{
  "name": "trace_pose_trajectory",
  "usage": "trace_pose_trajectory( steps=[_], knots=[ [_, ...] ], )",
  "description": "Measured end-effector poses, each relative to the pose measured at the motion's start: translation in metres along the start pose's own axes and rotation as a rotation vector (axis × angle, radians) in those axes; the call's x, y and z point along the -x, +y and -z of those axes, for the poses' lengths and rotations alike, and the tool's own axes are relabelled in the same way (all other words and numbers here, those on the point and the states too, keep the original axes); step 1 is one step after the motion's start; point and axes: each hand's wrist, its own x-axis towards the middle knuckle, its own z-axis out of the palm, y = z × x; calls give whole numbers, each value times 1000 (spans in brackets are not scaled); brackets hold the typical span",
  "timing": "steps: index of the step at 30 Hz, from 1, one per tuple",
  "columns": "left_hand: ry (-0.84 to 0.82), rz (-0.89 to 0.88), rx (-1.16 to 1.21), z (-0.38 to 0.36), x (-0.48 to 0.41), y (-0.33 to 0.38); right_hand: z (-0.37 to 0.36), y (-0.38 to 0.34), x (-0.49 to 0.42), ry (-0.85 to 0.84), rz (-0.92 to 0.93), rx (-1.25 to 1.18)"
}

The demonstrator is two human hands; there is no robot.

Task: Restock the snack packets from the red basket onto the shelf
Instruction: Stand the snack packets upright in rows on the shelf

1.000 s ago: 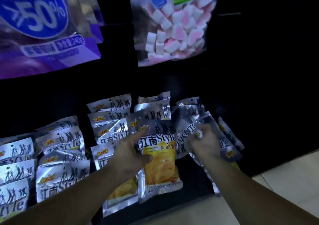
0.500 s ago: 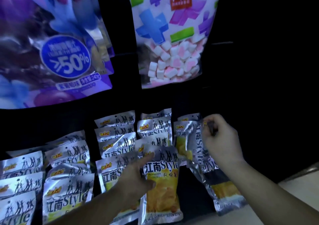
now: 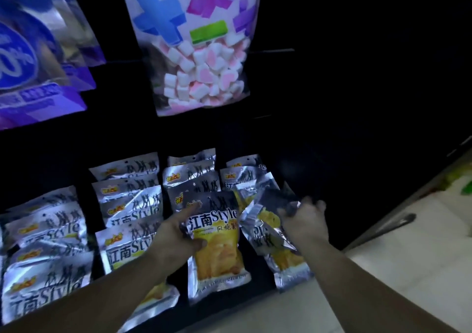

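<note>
Silver snack packets with yellow fronts hang in several rows on a dark shelf [image 3: 255, 292]. My left hand [image 3: 176, 233] holds the front packet of the middle row [image 3: 217, 246], thumb on its face and forefinger stretched along its top edge. My right hand [image 3: 304, 220] grips the top of another silver packet [image 3: 265, 220], which is tilted over the rightmost row. The red basket is not in view.
Above hang a clear bag of pink and white marshmallows [image 3: 201, 59] and purple bags [image 3: 38, 72] at the upper left. More silver packets [image 3: 46, 233] fill the rows on the left. A pale floor [image 3: 408, 256] lies to the right.
My right hand has come down and forward with its packet, which now lies tilted over the right row. My left hand stays on the middle front packet. The camera has shifted.
</note>
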Motion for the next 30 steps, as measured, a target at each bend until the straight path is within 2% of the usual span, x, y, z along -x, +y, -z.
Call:
trace_pose_trajectory(
  steps=[3, 6, 7, 9, 10, 12, 14, 16, 20, 22, 27, 30],
  knots=[
    [0, -27, -31, -2, -6, -2, -4, -2, -3, -59, 46, 101],
    [-1, -59, -69, 3, -13, -10, -6, -9, 4, -41, 99, 411],
    [10, -69, -81, 5, -15, -13, -7, -9, 8, 0, 141, 550],
    [21, -90, -127, 7, -22, -17, -12, -8, 16, 93, 362, 692],
    [28, -91, -147, 9, -25, -18, -15, -9, 21, 90, 503, 644],
    [48, -88, -212, 14, -28, -19, -27, -14, 35, -137, 673, 430],
    [59, -124, -317, 17, -31, -18, -49, -24, 54, -412, 639, 252],
    [76, -184, -455, 21, -34, -16, -77, -29, 70, -525, 596, 206],
    [120, -355, -1004, 35, -31, -25, -123, -19, 75, -545, 591, 147],
    [130, -410, -1186, 39, -27, -22, -133, -17, 73, -519, 585, 182],
    [258, -564, -1268, 53, -18, -6, -146, -25, 71, -472, 539, 216],
    [330, -676, -1394, 55, -7, -11, -149, -21, 70, -497, 559, 175]
  ],
)
